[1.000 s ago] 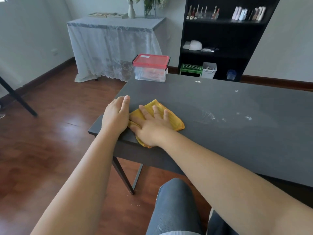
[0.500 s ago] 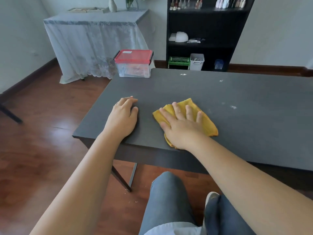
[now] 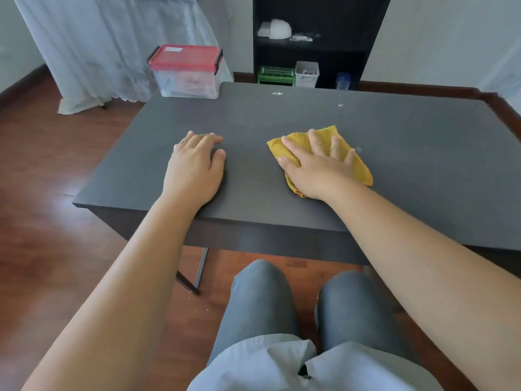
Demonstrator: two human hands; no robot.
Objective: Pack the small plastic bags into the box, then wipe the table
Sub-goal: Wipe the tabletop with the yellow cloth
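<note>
A folded yellow cloth (image 3: pixel 353 162) lies on the dark grey table (image 3: pixel 423 170), near its front edge. My right hand (image 3: pixel 315 167) presses flat on the cloth, fingers spread. My left hand (image 3: pixel 194 167) rests palm down on the bare tabletop to the left, holding nothing. A clear plastic box (image 3: pixel 187 79) with a closed red lid stands at the table's far left corner; its contents are blurred. White specks (image 3: pixel 277 93) dot the far part of the tabletop.
Behind the table stands a black shelf unit (image 3: pixel 318 38) with a green basket (image 3: pixel 276 74) and a white bin (image 3: pixel 306 74). A lace-covered side table (image 3: pixel 112 52) stands at the back left. My knees (image 3: pixel 262 300) are under the front edge.
My right hand has slid the cloth to the right along the table's front part. The white smear near the middle is gone. My left hand stays flat on the table.
</note>
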